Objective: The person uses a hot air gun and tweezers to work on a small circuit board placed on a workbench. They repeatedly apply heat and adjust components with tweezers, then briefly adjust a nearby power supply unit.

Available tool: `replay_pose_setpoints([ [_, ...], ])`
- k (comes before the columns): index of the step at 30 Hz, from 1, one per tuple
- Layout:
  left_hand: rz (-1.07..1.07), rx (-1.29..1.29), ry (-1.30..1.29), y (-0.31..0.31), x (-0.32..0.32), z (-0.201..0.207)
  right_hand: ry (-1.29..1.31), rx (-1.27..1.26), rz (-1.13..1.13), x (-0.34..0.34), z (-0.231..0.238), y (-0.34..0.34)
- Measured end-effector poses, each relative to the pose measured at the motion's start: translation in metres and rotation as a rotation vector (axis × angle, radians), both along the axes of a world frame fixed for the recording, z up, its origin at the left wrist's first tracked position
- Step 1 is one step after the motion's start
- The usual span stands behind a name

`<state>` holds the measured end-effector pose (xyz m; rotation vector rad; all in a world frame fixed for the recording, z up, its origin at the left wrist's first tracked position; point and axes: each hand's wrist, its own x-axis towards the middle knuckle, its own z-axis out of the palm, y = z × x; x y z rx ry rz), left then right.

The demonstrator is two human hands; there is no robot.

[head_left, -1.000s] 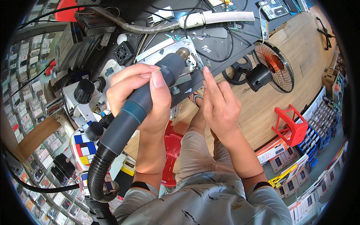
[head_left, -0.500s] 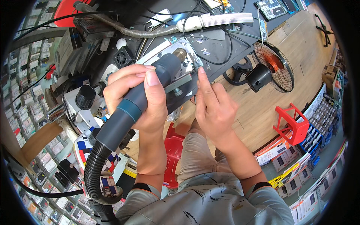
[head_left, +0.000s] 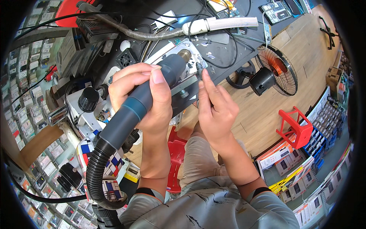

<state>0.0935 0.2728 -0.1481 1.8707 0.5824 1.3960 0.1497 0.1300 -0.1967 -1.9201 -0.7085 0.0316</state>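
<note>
1 dark handpiece (head_left: pixel 134 108) slants over 1 white plate (head_left: pixel 194 50).

Bright light shows my right hand (head_left: pixel 218 108) clearly; a bluish glare touches the far desk (head_left: pixel 220 71), and straight lines bend toward black edges.

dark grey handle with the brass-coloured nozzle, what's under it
Part of a dark-flecked pale plate shows under the nozzle end of the handle, with a metal bar at its near side. Whatever lies directly beneath the handle is covered.
</note>
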Motion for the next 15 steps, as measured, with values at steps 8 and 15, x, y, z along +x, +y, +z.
replay_pose_setpoints([
  [8, 0.001, 0.003, 0.010, 0.0001, -0.0005, 0.0011, -0.202, -0.089, 0.040, 0.0060, -0.0019, -0.0028],
  [15, 0.057, 0.005, 0.031, -0.0033, 0.0043, 0.0040, 0.231, 0.078, -0.033, 0.0039, 0.0045, -0.0002],
])
